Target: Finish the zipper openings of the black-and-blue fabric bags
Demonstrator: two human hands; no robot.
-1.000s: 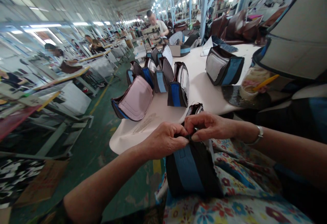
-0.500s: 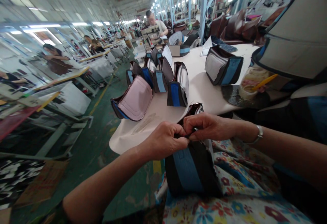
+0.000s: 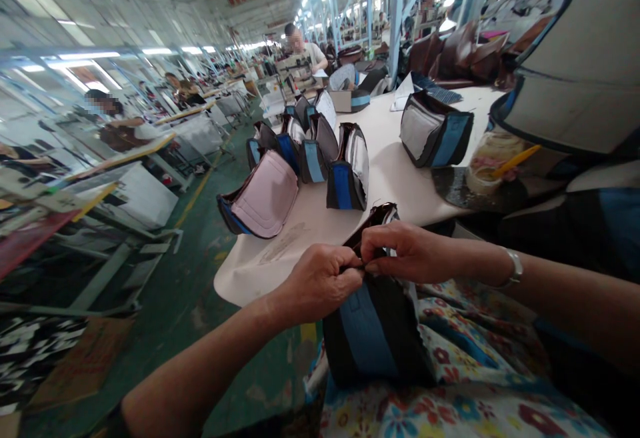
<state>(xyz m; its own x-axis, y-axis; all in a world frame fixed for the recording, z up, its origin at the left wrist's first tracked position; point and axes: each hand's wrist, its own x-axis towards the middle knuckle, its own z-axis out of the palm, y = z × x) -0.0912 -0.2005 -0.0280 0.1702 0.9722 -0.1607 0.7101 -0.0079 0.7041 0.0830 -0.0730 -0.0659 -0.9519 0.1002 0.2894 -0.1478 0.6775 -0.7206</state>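
Observation:
A black bag body with a blue stripe (image 3: pixel 369 331) rests on my lap, over the flowered apron (image 3: pixel 440 405), leaning against the table edge. My left hand (image 3: pixel 325 277) pinches the bag's upper edge between thumb and bent fingers. Right beside it, my right hand (image 3: pixel 400 250) grips the same edge, fingertips almost touching those of the left. Both hands hide the exact spot between them. Behind them shows the bag's dark open mouth, with loose threads sticking up.
Several similar bag bodies, among them a pinkish one (image 3: pixel 267 195) and a striped one (image 3: pixel 435 130), stand on the pale table (image 3: pixel 390 181). A glue jar (image 3: pixel 484 175) with a yellow stick sits at right, near a large beige panel (image 3: pixel 585 71). Co-workers sit farther back.
Both hands have shifted very slightly left along the bag's edge, still pinching it. The bag has stayed in place on the lap. A co-worker at left has changed posture.

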